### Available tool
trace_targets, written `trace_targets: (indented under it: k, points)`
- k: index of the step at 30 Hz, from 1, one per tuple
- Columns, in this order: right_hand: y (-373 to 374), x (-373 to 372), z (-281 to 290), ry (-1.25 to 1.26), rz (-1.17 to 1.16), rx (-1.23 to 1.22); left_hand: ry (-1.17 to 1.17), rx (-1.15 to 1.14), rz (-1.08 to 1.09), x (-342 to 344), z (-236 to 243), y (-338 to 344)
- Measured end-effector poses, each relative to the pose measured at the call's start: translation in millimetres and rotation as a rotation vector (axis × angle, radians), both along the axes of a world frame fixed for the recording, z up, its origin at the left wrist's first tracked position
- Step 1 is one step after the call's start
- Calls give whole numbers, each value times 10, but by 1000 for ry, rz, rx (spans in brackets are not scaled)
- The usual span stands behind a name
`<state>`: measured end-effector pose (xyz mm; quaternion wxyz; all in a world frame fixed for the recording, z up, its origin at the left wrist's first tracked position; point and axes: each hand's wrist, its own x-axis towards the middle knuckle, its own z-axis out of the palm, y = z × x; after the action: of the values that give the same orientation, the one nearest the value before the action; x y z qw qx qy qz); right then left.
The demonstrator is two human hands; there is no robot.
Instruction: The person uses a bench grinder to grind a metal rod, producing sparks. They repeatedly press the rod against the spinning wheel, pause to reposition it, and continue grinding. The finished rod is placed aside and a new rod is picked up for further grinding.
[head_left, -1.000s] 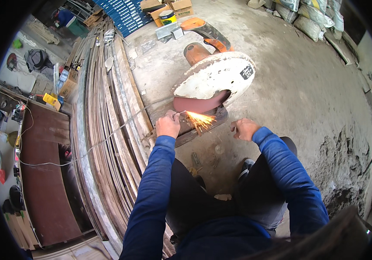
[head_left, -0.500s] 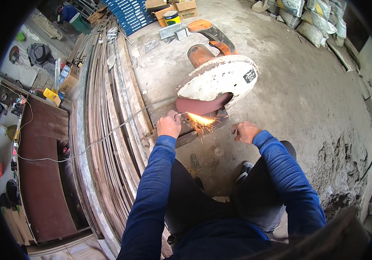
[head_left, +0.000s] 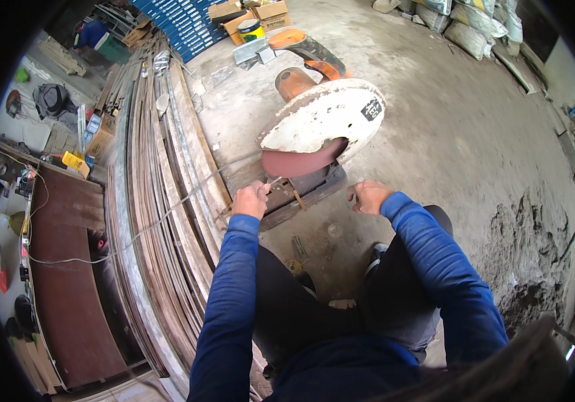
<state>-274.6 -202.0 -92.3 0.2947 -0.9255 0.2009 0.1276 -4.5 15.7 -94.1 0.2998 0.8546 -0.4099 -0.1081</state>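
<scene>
A cut-off saw with an orange body (head_left: 294,84), a black and orange handle and a worn white blade guard (head_left: 331,117) stands on the floor in front of me. Its reddish abrasive disc (head_left: 297,161) shows below the guard, over a dark base (head_left: 314,191). My left hand (head_left: 250,199) is closed in a pinch on a short thin metal rod (head_left: 275,180), whose tip points up towards the disc's lower edge. No sparks fly from it. My right hand (head_left: 370,197) hovers right of the base, fingers curled; anything inside them is hidden.
Long boards and metal lengths (head_left: 160,181) lie stacked at my left, crossed by a grey cable (head_left: 147,231). Further left is a brown panel (head_left: 66,268). Cartons (head_left: 271,17) and a yellow can (head_left: 251,31) stand behind the saw. Filled sacks (head_left: 465,37) sit far right. A person (head_left: 93,33) is far left.
The bright sparks at the disc have stopped. My left hand has drawn the rod slightly back from the disc. The whole view has shifted a little; my right hand stays curled beside the base.
</scene>
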Motion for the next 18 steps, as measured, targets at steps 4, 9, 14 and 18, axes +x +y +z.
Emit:
trace_targets:
  k: [4, 9, 14, 18]
  points:
    - [-11, -29, 1, 14, -21, -11, -51, 51, 5, 32, -71, -32]
    - [-37, -67, -18, -3, 17, -55, -188, 116, -1, 53, -127, -86]
    - [-39, -44, -37, -1, 27, -69, -141, 204, 57, 16, -7, -122]
    - [-28, -29, -25, -15, 40, -77, -307, 216, 61, -55, 129, -145]
